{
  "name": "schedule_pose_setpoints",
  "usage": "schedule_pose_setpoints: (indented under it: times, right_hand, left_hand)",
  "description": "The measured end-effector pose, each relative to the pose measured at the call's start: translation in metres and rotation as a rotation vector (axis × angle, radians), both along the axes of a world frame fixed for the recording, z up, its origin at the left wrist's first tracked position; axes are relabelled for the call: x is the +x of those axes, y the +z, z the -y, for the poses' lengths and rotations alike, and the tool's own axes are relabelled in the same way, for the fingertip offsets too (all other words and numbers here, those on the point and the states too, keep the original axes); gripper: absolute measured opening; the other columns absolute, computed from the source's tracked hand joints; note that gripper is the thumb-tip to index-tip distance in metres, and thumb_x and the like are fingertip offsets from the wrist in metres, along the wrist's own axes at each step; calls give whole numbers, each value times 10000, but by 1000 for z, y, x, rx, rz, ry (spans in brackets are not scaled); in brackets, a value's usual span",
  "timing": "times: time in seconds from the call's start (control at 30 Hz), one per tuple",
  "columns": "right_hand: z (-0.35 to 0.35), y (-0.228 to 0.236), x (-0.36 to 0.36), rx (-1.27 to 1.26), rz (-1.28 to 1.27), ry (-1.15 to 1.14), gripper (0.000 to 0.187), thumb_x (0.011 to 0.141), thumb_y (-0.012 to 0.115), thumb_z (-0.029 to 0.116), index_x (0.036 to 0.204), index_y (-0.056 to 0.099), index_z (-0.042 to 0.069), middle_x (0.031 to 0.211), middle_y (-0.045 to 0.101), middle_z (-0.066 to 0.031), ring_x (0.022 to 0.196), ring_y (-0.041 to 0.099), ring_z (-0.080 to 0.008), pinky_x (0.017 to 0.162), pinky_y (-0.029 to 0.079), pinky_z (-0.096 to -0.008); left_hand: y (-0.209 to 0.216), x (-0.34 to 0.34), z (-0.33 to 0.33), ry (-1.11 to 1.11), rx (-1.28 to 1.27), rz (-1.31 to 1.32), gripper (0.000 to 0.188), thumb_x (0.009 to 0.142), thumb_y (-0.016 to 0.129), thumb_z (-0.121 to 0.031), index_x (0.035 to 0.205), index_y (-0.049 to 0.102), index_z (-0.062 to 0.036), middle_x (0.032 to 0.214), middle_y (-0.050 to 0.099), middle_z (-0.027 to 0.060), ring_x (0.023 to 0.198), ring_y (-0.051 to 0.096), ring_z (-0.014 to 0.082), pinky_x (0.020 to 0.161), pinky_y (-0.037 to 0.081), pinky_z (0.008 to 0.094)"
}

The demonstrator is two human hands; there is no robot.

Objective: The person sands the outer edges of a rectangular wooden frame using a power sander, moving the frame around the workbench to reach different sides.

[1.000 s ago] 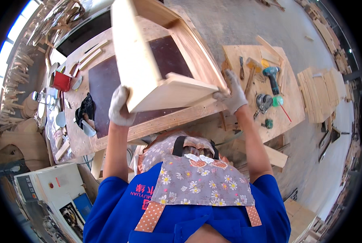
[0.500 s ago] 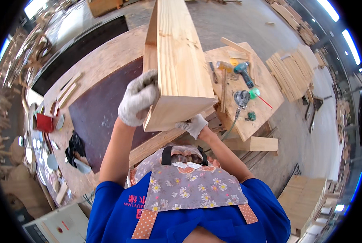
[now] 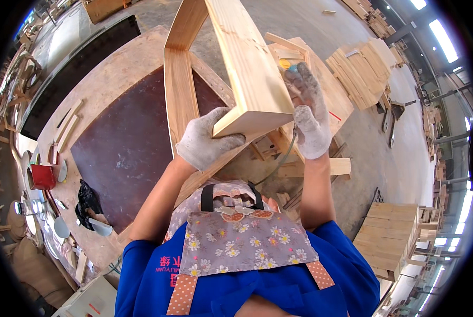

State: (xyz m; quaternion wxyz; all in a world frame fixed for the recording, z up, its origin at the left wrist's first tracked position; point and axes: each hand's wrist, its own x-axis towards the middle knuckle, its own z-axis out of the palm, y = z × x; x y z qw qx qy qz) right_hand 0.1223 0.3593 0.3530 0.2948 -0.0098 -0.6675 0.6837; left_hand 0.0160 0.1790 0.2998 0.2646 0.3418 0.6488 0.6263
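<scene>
A pale wooden box frame [image 3: 252, 68], open through its middle, is held tilted up in front of me. My left hand [image 3: 207, 140], in a whitish work glove, is closed round its near lower edge, with the thumb under the near end board. My right hand [image 3: 311, 116], also gloved, is raised beside the frame's right face. Its fingers are stretched out and the thumb stands apart; whether it touches the wood I cannot tell. Behind that hand, most of the tools on the smaller wooden tabletop [image 3: 342, 100] are hidden.
A worktable with a dark brown panel [image 3: 120, 153] stands at left, with a red container [image 3: 41, 177], a black plastic bag [image 3: 88, 201] and wood strips [image 3: 67, 127]. A hose [image 3: 280, 165] hangs below the frame. Stacked boards [image 3: 360, 74] and a wooden cabinet-like block [image 3: 387, 235] stand at right.
The frame has turned, showing more of its open inside. My left hand has shifted to its near lower edge. My right hand has left its underside and risen to the right side.
</scene>
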Motion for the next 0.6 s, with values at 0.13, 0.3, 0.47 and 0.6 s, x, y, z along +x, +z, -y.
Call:
schedule_pose_setpoints:
  times: [0.13, 0.3, 0.47, 0.6]
  right_hand:
    - [-2, 17, 0, 301, 87, -129, 845, 722, 759, 378, 1332, 385, -69, 1316, 456, -188, 1223, 449, -273, 1032, 339, -355]
    - [-8, 17, 1, 672, 257, -295, 757, 692, 779, 364, 1234, 490, -77, 1219, 529, -218, 1161, 500, -268, 997, 367, -332]
    - [-6, 14, 2, 531, 340, -338, 674, 711, 749, 284, 1215, 496, -85, 1206, 545, -195, 1114, 519, -230, 960, 392, -313]
    - [-7, 7, 8, 350, 344, -317, 610, 742, 675, 216, 1225, 475, -97, 1185, 549, -159, 1090, 511, -183, 945, 394, -289]
  left_hand:
    - [-15, 3, -2, 19, -106, -144, 471, 707, 764, -121, 1125, 581, -3, 937, 671, 89, 858, 614, 108, 769, 496, 264]
    - [-39, 5, 12, 104, -234, -353, 391, 706, 754, -153, 1059, 630, -39, 860, 677, 132, 785, 666, 160, 725, 513, 274]
    - [-65, 9, 20, 244, -174, -453, 319, 686, 768, -159, 967, 666, -48, 812, 673, 126, 719, 667, 209, 668, 517, 288]
    - [-52, 10, 32, 281, -165, -627, 329, 646, 777, -146, 944, 670, -57, 794, 667, 124, 699, 658, 247, 640, 516, 310]
